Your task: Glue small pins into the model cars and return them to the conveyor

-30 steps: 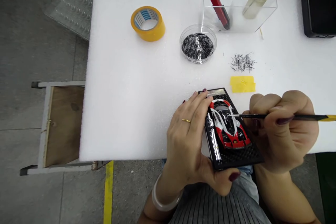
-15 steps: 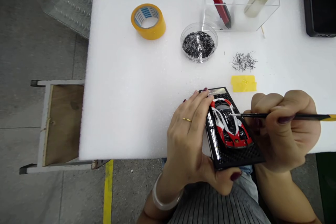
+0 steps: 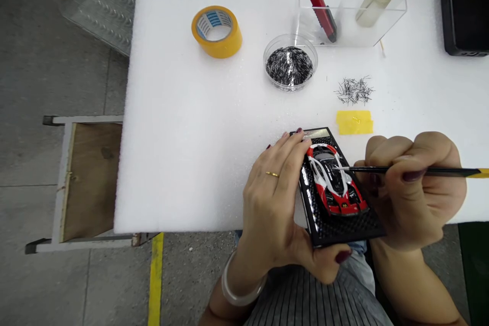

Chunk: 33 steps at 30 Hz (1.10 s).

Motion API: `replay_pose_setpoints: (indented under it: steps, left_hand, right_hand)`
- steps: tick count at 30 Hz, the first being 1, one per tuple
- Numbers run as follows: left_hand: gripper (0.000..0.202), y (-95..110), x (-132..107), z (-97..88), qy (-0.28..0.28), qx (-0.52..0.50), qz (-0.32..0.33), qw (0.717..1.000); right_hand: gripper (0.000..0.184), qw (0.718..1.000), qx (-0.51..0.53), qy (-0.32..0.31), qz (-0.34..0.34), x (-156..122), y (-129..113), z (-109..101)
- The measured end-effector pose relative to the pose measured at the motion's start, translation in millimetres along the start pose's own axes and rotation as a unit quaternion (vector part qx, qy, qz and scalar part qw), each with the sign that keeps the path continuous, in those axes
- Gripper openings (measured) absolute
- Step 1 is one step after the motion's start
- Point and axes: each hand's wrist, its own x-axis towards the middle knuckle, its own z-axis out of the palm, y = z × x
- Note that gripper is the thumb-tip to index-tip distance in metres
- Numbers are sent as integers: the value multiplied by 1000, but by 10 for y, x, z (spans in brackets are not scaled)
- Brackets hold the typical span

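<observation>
Glossy red, white and black model car (image 3: 336, 183) is sitting between the two hands, mounted on a black rectangular base with a textured top (image 3: 344, 230). The left hand (image 3: 273, 198) is clamping this base, its fingers lying along the left edge and its thumb at the near edge. The right hand (image 3: 420, 188) is pinching a thin black brush with a yellow band (image 3: 369, 168), pointing its fine tip leftward over the car's middle; whether the tip is touching, I cannot tell. Just beyond the hands, a flat yellow strip of tape (image 3: 354, 122) is lying on the white foam sheet (image 3: 179, 153), with a loose scatter of thin black slivers (image 3: 354, 90) behind it. Farther ahead, a clear round dish (image 3: 292, 88) is holding more slivers, and a yellow tape roll (image 3: 225, 50) is resting ahead and left of the left hand.
</observation>
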Motion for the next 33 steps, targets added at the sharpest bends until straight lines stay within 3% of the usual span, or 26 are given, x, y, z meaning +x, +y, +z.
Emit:
replay_pose_setpoints:
  steps: [27, 33]
  left_hand:
    - [87, 160, 47, -65, -16, 3, -45, 999]
    - [94, 27, 16, -10, -3, 5, -6, 1000]
  right_hand:
    - [22, 999, -42, -4, -12, 13, -11, 5]
    - [25, 999, -48, 4, -4, 14, -7, 9]
